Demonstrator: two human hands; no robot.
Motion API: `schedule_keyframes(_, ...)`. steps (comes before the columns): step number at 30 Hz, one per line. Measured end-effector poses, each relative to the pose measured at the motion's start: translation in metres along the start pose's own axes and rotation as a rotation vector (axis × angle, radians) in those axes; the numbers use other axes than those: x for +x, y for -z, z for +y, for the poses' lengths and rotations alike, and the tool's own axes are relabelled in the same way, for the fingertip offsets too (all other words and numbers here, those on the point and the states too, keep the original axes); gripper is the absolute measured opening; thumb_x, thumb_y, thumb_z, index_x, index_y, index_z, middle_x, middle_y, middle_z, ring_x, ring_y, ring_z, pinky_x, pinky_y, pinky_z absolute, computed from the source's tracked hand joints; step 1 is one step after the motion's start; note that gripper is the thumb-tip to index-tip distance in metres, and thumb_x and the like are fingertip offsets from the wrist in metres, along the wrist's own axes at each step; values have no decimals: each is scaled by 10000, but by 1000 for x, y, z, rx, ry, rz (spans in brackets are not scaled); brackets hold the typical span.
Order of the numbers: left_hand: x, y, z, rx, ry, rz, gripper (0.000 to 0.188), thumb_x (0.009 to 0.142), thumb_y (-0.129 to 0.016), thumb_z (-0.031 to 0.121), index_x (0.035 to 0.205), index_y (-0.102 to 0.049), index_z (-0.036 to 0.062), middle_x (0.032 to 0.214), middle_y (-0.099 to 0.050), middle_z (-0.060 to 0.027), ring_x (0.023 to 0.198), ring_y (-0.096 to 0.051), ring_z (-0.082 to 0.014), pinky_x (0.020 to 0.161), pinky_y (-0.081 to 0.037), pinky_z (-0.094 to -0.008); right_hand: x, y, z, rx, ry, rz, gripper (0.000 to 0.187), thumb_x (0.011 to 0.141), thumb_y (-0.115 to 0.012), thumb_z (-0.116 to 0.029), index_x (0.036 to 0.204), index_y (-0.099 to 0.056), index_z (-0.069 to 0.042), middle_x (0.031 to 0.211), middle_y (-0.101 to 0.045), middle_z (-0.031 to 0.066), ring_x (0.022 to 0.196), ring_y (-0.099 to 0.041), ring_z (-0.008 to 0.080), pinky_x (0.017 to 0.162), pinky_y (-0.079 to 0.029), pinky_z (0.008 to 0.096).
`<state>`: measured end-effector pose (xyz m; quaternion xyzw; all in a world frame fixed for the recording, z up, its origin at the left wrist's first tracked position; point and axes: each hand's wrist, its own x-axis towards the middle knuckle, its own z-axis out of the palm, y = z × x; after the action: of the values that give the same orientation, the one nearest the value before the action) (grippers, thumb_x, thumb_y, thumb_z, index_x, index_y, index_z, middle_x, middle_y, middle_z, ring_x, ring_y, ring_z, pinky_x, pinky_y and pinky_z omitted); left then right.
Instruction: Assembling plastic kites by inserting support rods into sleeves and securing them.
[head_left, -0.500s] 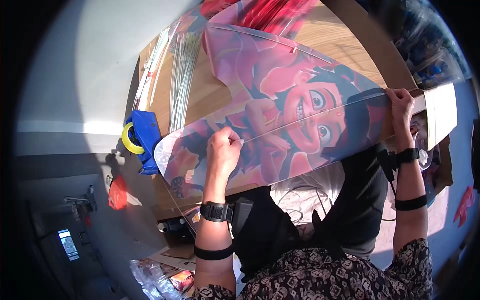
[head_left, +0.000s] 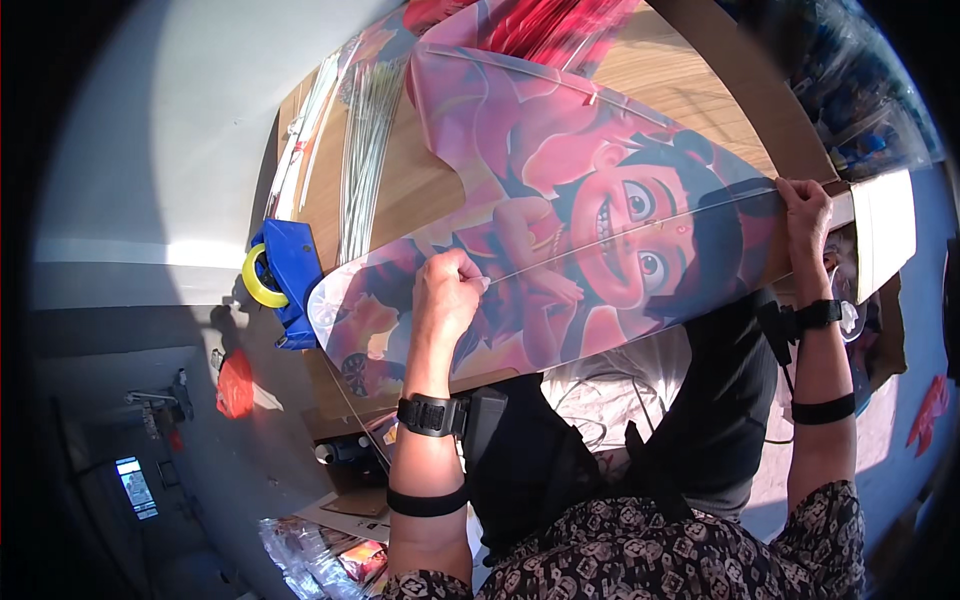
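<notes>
The printed sheet (head_left: 560, 200) lies across the table (head_left: 700, 85), its near edge reaching over the person's lap. Along its middle runs a thin rod (head_left: 615, 237). The left hand (head_left: 443, 295) pinches the rod, thumb against fingertips; the right hand (head_left: 808, 212) pinches its other end at the sheet's edge, though I can't tell whether it catches the sheet too. Held so far apart, the two pinches probably keep the rod straight. Past the sheet's left tip sits a blue tape dispenser (head_left: 296, 275); loose sticks (head_left: 362, 165) lie beyond. A white box flap (head_left: 880, 225) crowds the right hand's side.
</notes>
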<state>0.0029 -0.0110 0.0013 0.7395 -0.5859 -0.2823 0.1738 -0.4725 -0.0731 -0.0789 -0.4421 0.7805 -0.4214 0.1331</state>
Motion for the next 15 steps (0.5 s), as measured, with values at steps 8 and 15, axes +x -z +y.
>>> schedule_keyframes(8, 6, 7, 3, -91, 176, -70, 158, 732, -754, -28, 742, -597, -22, 645, -632, -77, 585, -627, -139, 517, -479, -292, 4, 0, 7, -4, 17, 2, 287, 787, -784, -284, 808, -711, -6, 751, -698, 92, 715, -639, 172, 714, -498, 327)
schedule_keyframes(15, -17, -4, -23, -104, -17, 254, 171, 761, -727, -32, 791, -559, -10, 701, -628, -105, 644, -643, -228, 631, -515, -354, 1, -2, 0, -45, -2, 22, 279, 779, -777, -279, 797, -707, -10, 744, -694, 103, 704, -643, 189, 713, -505, 336)
